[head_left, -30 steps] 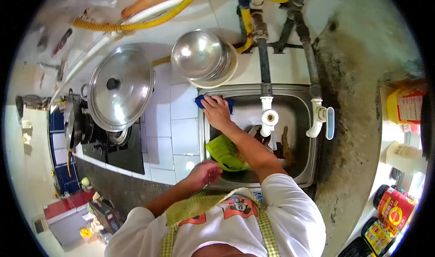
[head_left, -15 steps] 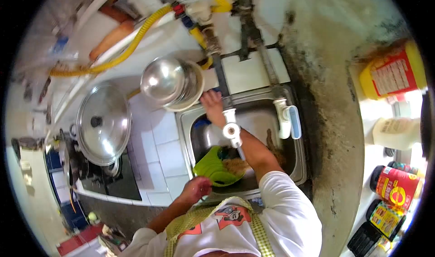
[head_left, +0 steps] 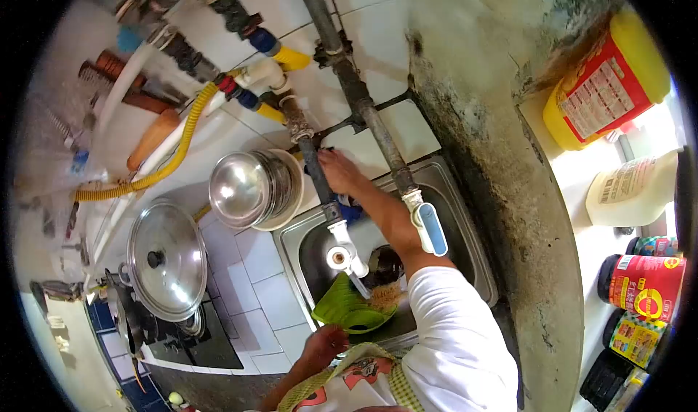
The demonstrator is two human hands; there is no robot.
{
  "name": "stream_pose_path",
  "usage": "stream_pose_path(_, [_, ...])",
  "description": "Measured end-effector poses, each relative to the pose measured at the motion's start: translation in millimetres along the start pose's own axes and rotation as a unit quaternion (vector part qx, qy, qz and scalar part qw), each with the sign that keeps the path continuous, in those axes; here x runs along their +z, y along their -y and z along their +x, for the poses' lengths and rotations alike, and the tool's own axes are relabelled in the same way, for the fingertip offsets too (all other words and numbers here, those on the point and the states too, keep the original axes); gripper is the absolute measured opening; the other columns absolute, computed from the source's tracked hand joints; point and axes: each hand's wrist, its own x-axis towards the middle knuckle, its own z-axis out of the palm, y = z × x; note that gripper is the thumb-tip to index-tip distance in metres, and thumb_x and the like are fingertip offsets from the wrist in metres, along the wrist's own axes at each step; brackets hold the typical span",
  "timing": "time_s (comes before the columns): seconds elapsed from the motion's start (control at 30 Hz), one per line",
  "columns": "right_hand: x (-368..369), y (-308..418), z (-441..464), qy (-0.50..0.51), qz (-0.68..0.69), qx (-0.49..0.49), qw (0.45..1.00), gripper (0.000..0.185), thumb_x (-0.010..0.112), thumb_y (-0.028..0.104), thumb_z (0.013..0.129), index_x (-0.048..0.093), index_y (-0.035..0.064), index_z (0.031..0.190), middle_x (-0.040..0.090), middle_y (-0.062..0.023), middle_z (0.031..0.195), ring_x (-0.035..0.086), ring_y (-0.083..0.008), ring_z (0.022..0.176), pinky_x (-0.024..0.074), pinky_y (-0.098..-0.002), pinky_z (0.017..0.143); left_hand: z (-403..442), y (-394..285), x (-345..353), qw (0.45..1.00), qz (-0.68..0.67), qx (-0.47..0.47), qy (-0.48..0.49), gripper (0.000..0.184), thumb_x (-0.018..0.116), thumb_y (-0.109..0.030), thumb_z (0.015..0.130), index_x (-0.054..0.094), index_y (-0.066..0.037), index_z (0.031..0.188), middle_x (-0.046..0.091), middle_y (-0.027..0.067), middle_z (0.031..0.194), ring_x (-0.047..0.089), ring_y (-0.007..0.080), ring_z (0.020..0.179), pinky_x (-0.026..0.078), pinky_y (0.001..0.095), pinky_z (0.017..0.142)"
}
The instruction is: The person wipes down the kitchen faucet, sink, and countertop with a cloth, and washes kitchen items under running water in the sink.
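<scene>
My right hand (head_left: 337, 172) reaches across the sink (head_left: 476, 256) to the wall behind it, beside a grey vertical pipe (head_left: 317, 172). The pipe and the hand's own back hide its fingertips, so any hold is unclear. Low in front of the sink, my left hand (head_left: 325, 345) is loosely curled, with nothing visible in it. Close by, a green plastic basket (head_left: 345, 307) lies tilted in the sink. Against it are a tan, fibrous scrubber-like clump (head_left: 385, 294) and a dark, shiny rounded thing (head_left: 385, 263). A blue thing (head_left: 350, 210) shows partly beneath my right forearm.
A white tap (head_left: 339, 258) and a white-and-blue fitting (head_left: 429, 227) hang over the sink. Stacked metal bowls (head_left: 240, 190) stand at its left, beyond them a lidded pot (head_left: 167, 259) on the stove. Jars and a yellow tub (head_left: 611, 85) line the right shelf.
My right hand has moved from the sink's back-left rim further back to the wall. The view has tilted and shifted, and the dark rounded thing now shows more. My left hand stays beside the basket.
</scene>
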Motion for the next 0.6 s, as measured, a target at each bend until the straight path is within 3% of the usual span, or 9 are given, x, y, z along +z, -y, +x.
stream_pose_path(0.03, [-18.2, -16.6, 11.4, 0.077, -0.033, -0.013, 0.996, 0.035, 0.046, 0.019, 0.081, 0.048, 0.0043, 0.112, 0.051, -0.0143, 0.108, 0.051, -0.0275, 0.090, 0.0372, -0.0349, 0.083, 7.3, 7.0, -8.0, 0.998, -0.045, -0.006, 0.047, 0.016, 0.050, -0.016, 0.079, 0.053, -0.002, 0.087, 0.057, 0.0104, 0.075, 0.055, 0.0217, 0.066, 0.045, 0.0344, 0.061])
stream_pose_path(0.1, [-20.7, -76.6, 5.4, -0.043, 0.051, -0.051, 0.997, 0.034, 0.048, 0.018, 0.079, 0.049, 0.0035, 0.110, 0.052, -0.0145, 0.106, 0.051, -0.0282, 0.086, 0.0385, -0.0348, 0.080, 8.9, 8.0, 2.2, 0.920, 0.338, 0.195, 0.050, 0.015, 0.052, -0.015, 0.078, 0.054, -0.003, 0.086, 0.058, 0.0103, 0.077, 0.055, 0.0217, 0.067, 0.046, 0.0341, 0.063])
stream_pose_path(0.17, [-29.9, -100.8, -12.8, -0.162, 0.138, -0.079, 0.974, 0.033, 0.051, 0.017, 0.077, 0.050, 0.0028, 0.107, 0.052, -0.0147, 0.103, 0.052, -0.0289, 0.082, 0.0398, -0.0346, 0.076, -1.2, -3.8, 21.2, 1.000, -0.018, 0.023, 0.006, 0.014, 0.054, -0.015, 0.078, 0.055, -0.003, 0.084, 0.058, 0.0100, 0.077, 0.055, 0.0218, 0.067, 0.046, 0.0334, 0.064])
stream_pose_path(0.23, [-48.5, -113.2, -37.6, -0.169, 0.085, 0.101, 0.977, 0.027, 0.051, 0.016, 0.074, 0.056, 0.0029, 0.097, 0.054, -0.0157, 0.096, 0.052, -0.0296, 0.087, 0.0401, -0.0388, 0.077, 12.3, 0.4, 4.3, 1.000, -0.005, -0.008, 0.015, 0.014, 0.054, -0.016, 0.079, 0.055, -0.003, 0.083, 0.057, 0.0092, 0.077, 0.055, 0.0217, 0.067, 0.046, 0.0335, 0.065])
stream_pose_path(0.27, [-65.9, -109.1, -42.0, -0.167, -0.029, 0.175, 0.970, 0.023, 0.051, 0.015, 0.075, 0.057, 0.0024, 0.093, 0.055, -0.0161, 0.095, 0.052, -0.0299, 0.088, 0.0398, -0.0401, 0.078, 10.9, -0.4, 3.9, 0.988, 0.139, 0.065, 0.028, 0.014, 0.054, -0.016, 0.079, 0.055, -0.003, 0.084, 0.057, 0.0091, 0.077, 0.055, 0.0219, 0.067, 0.046, 0.0341, 0.065])
stream_pose_path(0.37, [-112.0, -74.5, -28.5, -0.235, -0.233, 0.322, 0.887, 0.018, 0.047, 0.014, 0.079, 0.057, 0.0013, 0.086, 0.055, -0.0160, 0.094, 0.051, -0.0307, 0.090, 0.0396, -0.0425, 0.078, 1.1, -5.3, 9.5, 1.000, 0.011, 0.013, -0.023, 0.014, 0.054, -0.016, 0.079, 0.055, -0.003, 0.085, 0.057, 0.0090, 0.076, 0.055, 0.0221, 0.067, 0.046, 0.0347, 0.066])
stream_pose_path(0.5, [-53.3, -88.0, -6.7, -0.171, 0.007, 0.375, 0.911, 0.019, 0.045, 0.015, 0.082, 0.055, 0.0016, 0.091, 0.052, -0.0164, 0.100, 0.049, -0.0305, 0.092, 0.0390, -0.0438, 0.079, 13.8, -1.7, 0.6, 0.999, 0.032, 0.021, -0.035, 0.015, 0.055, -0.017, 0.079, 0.055, -0.003, 0.085, 0.057, 0.0101, 0.077, 0.054, 0.0222, 0.067, 0.046, 0.0343, 0.066])
stream_pose_path(0.53, [-47.0, -88.8, -10.8, -0.149, -0.058, 0.300, 0.940, 0.024, 0.046, 0.013, 0.080, 0.051, 0.0006, 0.100, 0.047, -0.0194, 0.109, 0.047, -0.0317, 0.099, 0.0369, -0.0445, 0.084, 18.8, 0.2, -3.7, 0.965, 0.242, 0.097, 0.009, 0.016, 0.055, -0.017, 0.078, 0.055, -0.003, 0.085, 0.058, 0.0098, 0.077, 0.055, 0.0220, 0.067, 0.046, 0.0339, 0.065])
stream_pose_path(0.6, [-45.3, -94.6, -22.6, -0.123, -0.118, 0.225, 0.959, 0.032, 0.047, 0.010, 0.078, 0.048, -0.0004, 0.109, 0.042, -0.0223, 0.118, 0.044, -0.0330, 0.106, 0.0348, -0.0451, 0.089, 23.7, 6.7, -9.1, 0.997, -0.024, -0.035, 0.062, 0.016, 0.057, -0.018, 0.076, 0.056, -0.004, 0.086, 0.058, 0.0081, 0.075, 0.055, 0.0208, 0.067, 0.046, 0.0325, 0.065])
